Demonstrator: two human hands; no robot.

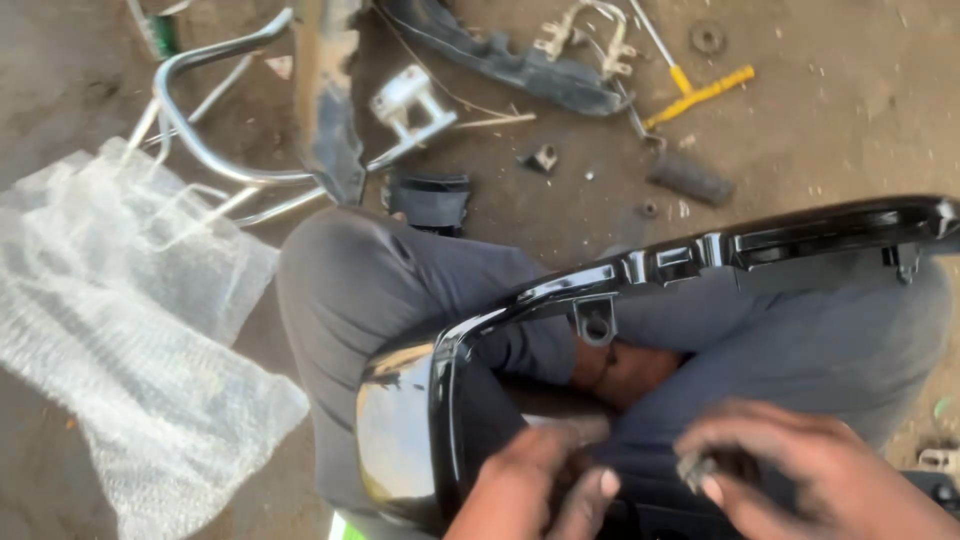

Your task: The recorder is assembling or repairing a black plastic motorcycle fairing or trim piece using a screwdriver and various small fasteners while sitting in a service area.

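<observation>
We're down on a bare, dusty brown dirt floor here, with bits scattered all over it. A big crumpled sheet of clear bubble wrap lies at the left, partly over a bent chrome tube frame. Up top there's a long black plastic trim piece, a yellow-handled T-shaped tool, a short dark rubber grip and a small round washer.

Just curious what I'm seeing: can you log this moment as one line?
left hand: touching glossy black plastic body panel | right hand: pinching small grey part | panel: across lap
</observation>
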